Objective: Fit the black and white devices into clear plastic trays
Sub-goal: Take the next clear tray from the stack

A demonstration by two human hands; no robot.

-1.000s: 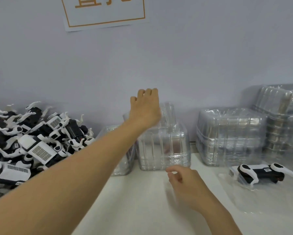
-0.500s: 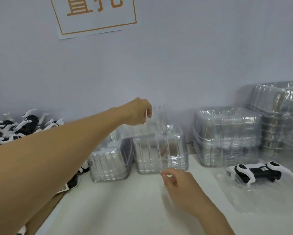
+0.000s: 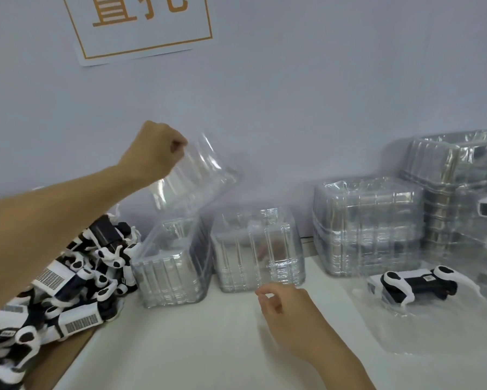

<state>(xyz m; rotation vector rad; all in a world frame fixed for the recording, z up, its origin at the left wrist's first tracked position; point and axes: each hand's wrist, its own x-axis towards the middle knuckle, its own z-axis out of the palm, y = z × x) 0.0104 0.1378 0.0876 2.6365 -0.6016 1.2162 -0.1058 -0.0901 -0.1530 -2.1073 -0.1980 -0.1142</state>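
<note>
Progress: one device point(image 3: 418, 285) sits in an open tray point(image 3: 422, 330) near the bench's right edge; the large pile of devices point(image 3: 62, 285) at the left edge remains unpacked.
Left hand point(image 3: 155, 153): fingers pinch a clear tray point(image 3: 194, 178), tilted above the tray stacks point(image 3: 253, 249) along the back edge.
Right hand point(image 3: 290, 313): loosely curled, holding nothing.
Materials: thin, glossy, ribbed plastic; smooth two-tone shells with curved white grips.

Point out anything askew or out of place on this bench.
The leftmost tray stack leans, not square with the stack beside it. The left hand holds a clear tray tilted above it. Devices lie in a loose heap.
</note>
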